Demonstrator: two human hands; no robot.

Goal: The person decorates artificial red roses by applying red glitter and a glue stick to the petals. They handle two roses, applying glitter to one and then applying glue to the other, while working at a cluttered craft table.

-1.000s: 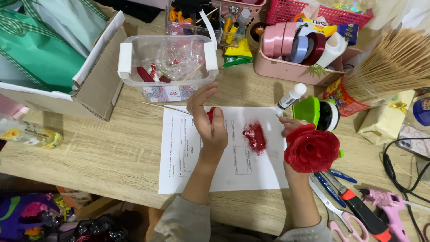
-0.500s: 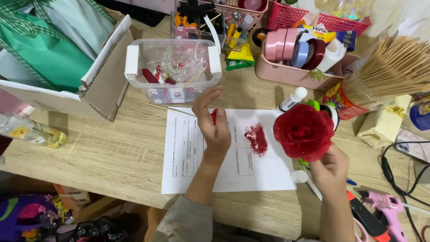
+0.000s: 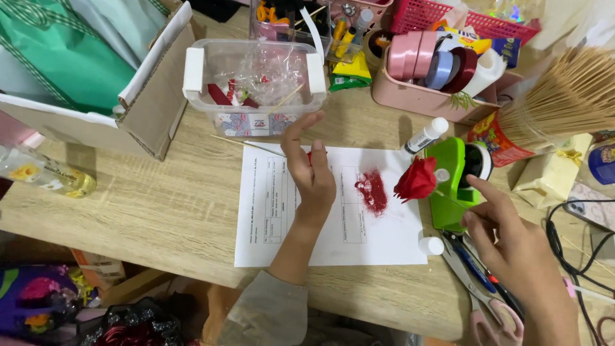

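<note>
While the left hand (image 3: 312,173) rests flat, fingers apart, on the paper (image 3: 269,237) mid-table, the right hand (image 3: 506,237) pinches a red rose (image 3: 416,179) stem near the right edge, beside red glitter (image 3: 373,191).

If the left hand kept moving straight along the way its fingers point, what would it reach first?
The left hand points up the table, away from the person. Straight ahead stands the clear plastic box with white clip handles; it would probably meet its front wall first, though depth is hard to judge.

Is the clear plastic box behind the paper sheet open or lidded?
Open. The clear plastic box shows no lid across its top; its white side latches stand free, and the crumpled plastic and red pieces inside show directly.
</note>
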